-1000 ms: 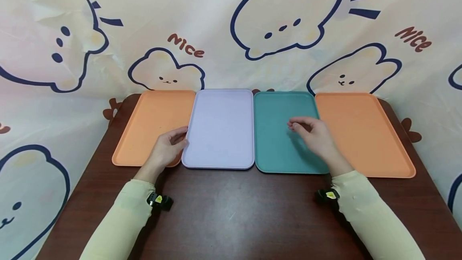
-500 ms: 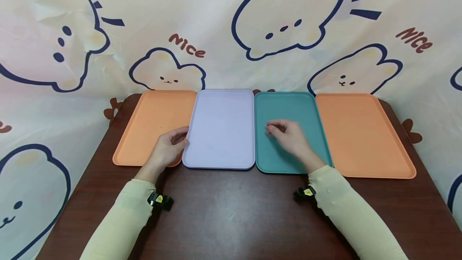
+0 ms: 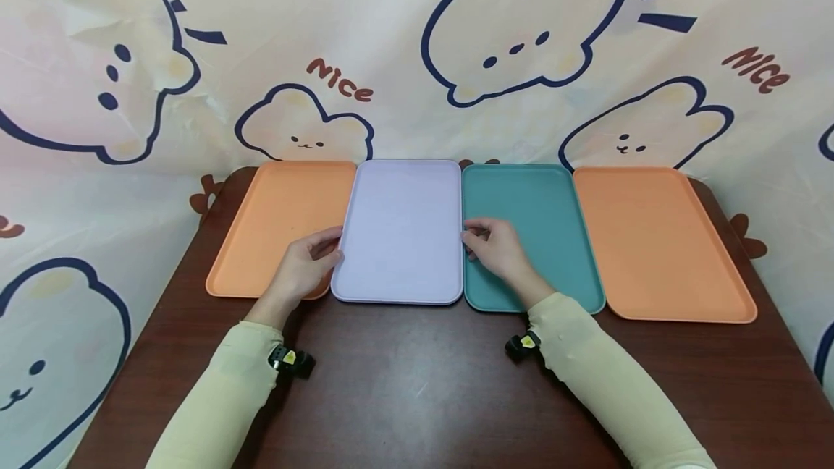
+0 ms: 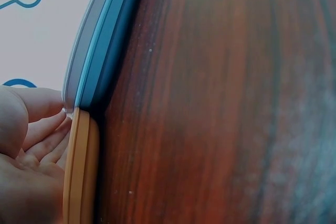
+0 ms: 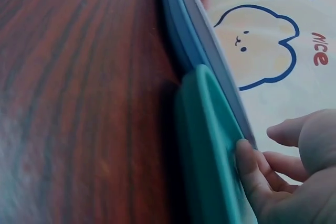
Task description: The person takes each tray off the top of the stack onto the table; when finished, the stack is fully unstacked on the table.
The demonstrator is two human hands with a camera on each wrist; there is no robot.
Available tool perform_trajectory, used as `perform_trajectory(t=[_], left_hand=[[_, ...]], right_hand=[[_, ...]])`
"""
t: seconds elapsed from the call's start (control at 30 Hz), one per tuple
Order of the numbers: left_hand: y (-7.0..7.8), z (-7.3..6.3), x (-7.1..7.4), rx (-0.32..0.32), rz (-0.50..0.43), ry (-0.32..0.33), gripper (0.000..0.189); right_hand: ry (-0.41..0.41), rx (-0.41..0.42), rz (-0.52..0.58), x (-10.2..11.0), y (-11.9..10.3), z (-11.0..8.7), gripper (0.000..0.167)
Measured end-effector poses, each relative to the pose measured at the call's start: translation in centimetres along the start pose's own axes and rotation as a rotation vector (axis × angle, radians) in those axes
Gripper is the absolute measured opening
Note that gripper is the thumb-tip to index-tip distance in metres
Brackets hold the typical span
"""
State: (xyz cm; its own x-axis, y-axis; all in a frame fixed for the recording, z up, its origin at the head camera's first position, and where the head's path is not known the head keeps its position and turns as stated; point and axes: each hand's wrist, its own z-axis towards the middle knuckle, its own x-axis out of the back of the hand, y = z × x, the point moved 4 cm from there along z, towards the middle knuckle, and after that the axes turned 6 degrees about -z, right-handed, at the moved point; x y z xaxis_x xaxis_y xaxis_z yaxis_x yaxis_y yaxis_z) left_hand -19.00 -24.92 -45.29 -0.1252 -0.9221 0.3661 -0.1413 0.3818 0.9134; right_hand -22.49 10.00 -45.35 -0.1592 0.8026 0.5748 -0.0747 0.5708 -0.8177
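A lavender tray (image 3: 399, 237) lies in the middle of the row; both wrist views show a blue tray (image 4: 100, 61) directly beneath it. My left hand (image 3: 301, 266) reaches over the orange tray (image 3: 267, 237) on the left, its thumb and fingertips touching the lavender tray's left edge. My right hand (image 3: 498, 246) is above the green tray (image 3: 521, 190), fingertips at the lavender tray's right edge. In the right wrist view its thumb stands apart from the trays, and one fingertip touches near the green rim. Contact beneath the lavender edge is hidden.
Another orange tray (image 3: 658, 244) lies at the right end of the row. The dark brown wooden table (image 3: 404, 382) extends in front of the trays. A cartoon-printed cloth (image 3: 404, 56) hangs behind and at both sides.
My right hand has moved left across the green tray to the lavender tray's right edge. The left hand stays at the left edge, and the trays have not moved.
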Motion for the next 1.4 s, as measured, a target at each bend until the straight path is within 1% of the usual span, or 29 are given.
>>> perform_trajectory(t=[0.23,0.37,0.47,0.6,0.73,0.87,1.03,1.2,1.3,1.4], left_hand=[[0.0,0.1,0.1,0.011,0.003,-0.003,0.052],[-0.1,0.1,0.1,0.014,0.005,0.000,0.053],[-0.2,0.2,0.1,0.017,0.004,0.002,0.052],[-0.2,0.2,0.0,0.014,0.005,0.005,0.052],[-0.1,0.3,-0.1,-0.010,-0.008,0.007,0.049],[0.0,0.3,-0.2,-0.021,-0.019,0.001,0.049],[0.1,0.2,-0.2,-0.016,-0.011,-0.001,0.052],[0.1,0.1,-0.3,-0.021,-0.004,-0.006,0.053],[0.2,0.1,-0.3,-0.033,0.013,-0.002,0.052],[0.2,0.0,-0.3,-0.043,0.034,0.002,0.052]], right_hand=[[0.062,0.008,-0.096,-0.6,-0.3,0.2,0.041],[0.112,-0.011,-0.097,-1.1,-0.7,0.2,0.040],[0.167,-0.035,-0.063,-1.2,-0.7,0.2,0.037],[0.218,-0.050,-0.024,-1.2,-0.7,0.2,0.038],[0.248,-0.049,0.003,-0.8,-0.7,0.2,0.040],[0.266,-0.068,0.050,-0.5,-0.6,-0.1,0.040],[0.307,-0.132,0.156,-0.1,-0.1,-0.5,0.038],[0.380,-0.218,0.287,0.4,0.6,-0.9,0.036],[0.408,-0.240,0.319,0.8,1.1,-1.1,0.034],[0.413,-0.250,0.340,1.3,1.6,-1.2,0.034]])
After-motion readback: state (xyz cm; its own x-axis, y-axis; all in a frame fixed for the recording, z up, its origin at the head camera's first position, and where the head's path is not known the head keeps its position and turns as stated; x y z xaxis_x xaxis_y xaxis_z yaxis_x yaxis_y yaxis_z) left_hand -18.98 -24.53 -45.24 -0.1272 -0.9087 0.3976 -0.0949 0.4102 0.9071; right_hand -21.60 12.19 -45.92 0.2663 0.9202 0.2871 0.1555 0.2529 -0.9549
